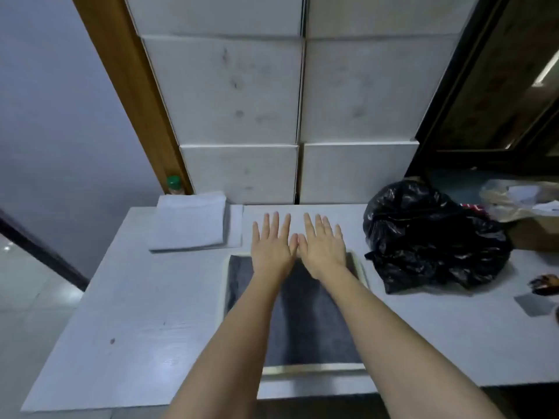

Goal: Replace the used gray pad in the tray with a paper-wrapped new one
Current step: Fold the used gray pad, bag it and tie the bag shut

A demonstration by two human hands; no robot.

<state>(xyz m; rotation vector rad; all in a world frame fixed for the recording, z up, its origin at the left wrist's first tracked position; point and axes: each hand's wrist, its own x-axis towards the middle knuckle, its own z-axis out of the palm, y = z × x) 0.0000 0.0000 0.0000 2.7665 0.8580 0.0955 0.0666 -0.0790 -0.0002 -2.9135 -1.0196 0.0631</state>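
Note:
A white tray (224, 285) lies on the table in front of me with a dark gray pad (305, 322) filling it. My left hand (272, 246) and my right hand (323, 246) are stretched out side by side over the tray's far edge, palms down, fingers straight and spread, thumbs touching. Neither holds anything. A stack of white paper-wrapped pads (190, 225) sits at the far left of the table, apart from both hands. My forearms hide part of the gray pad.
A crumpled black plastic bag (429, 237) lies right of the tray. White boxes (242, 116) are stacked against the back. A green-capped bottle (174, 184) stands behind the paper stack. Clutter and a brown paper bag (520, 201) sit far right.

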